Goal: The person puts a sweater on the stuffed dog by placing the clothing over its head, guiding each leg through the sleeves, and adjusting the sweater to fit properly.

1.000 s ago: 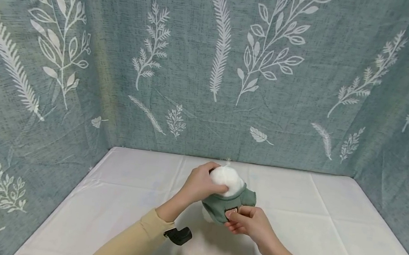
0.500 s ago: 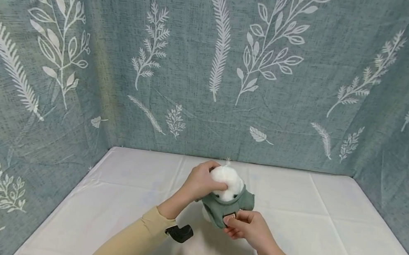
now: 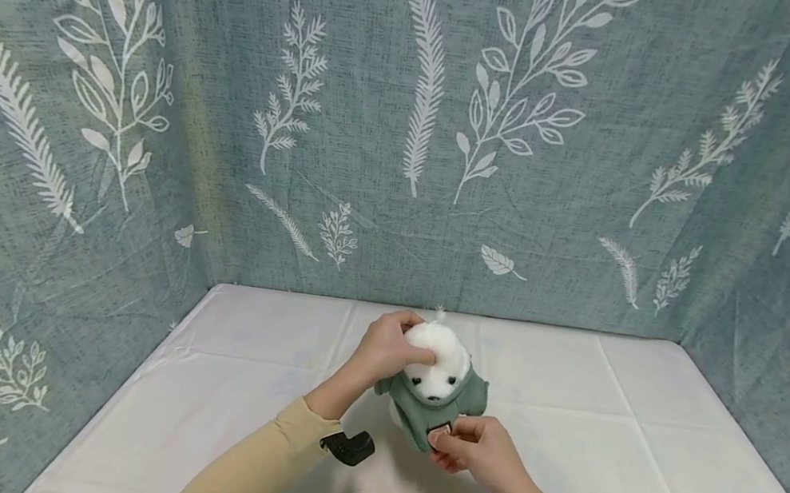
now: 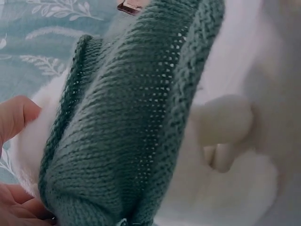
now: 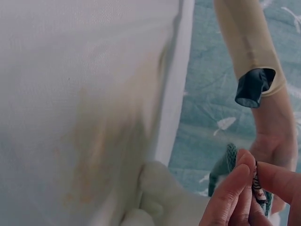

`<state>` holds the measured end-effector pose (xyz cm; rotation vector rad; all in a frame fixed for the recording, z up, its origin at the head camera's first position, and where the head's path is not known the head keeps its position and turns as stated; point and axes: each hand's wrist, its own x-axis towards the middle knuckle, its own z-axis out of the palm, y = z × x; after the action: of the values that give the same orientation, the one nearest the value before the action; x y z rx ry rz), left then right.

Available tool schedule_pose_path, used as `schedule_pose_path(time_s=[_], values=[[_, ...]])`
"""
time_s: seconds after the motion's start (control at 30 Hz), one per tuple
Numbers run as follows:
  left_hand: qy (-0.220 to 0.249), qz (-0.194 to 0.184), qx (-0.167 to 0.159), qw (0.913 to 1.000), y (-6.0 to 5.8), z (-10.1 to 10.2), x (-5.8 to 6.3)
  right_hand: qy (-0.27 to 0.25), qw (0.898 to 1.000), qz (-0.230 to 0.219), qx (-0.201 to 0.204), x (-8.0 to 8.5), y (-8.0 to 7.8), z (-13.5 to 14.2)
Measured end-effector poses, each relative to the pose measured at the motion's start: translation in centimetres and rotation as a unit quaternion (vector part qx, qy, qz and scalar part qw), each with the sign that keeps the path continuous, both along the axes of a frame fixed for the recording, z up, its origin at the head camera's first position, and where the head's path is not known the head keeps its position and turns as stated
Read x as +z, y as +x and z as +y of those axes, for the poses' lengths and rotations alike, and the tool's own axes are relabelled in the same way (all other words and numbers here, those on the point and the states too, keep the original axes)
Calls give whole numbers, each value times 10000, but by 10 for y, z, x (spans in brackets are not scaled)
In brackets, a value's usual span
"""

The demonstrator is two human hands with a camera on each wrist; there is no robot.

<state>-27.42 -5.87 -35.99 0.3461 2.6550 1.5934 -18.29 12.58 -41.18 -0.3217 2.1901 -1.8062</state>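
Observation:
A white plush toy (image 3: 432, 387) with small dark eyes and nose wears a green knitted sweater (image 3: 415, 403). My left hand (image 3: 387, 350) grips its head, with the thumb across the forehead. At the front hem, my right hand (image 3: 482, 451) pinches the sweater beside a patch (image 3: 439, 433) with a dark border. The right wrist view shows lettering on that patch (image 5: 257, 187) between finger and thumb. Up close in the left wrist view, the sweater (image 4: 117, 122) spans the toy, and the white plush body (image 4: 221, 188) shows below the hem.
A white cloth covers the table (image 3: 266, 370). Green-grey curtains (image 3: 378, 132) with white leaf prints hang behind and on both sides. A black wrist device (image 3: 348, 447) sits at my left sleeve's cuff.
The sweater's neckline has come down from over the toy's face, so eyes and nose now show. My right hand has moved slightly downward with the hem; the left hand has barely moved.

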Motion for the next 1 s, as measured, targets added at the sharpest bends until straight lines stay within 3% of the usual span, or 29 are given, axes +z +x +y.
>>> schedule_pose_path(time_s=[0.53,1.0], values=[[126,-288,37,9995,-6,-2,-2,162,9998,99,15,-8,-2,-1],[370,-427,-28,9984,-4,-5,-1,290,9991,-307,37,-13,-24,0]])
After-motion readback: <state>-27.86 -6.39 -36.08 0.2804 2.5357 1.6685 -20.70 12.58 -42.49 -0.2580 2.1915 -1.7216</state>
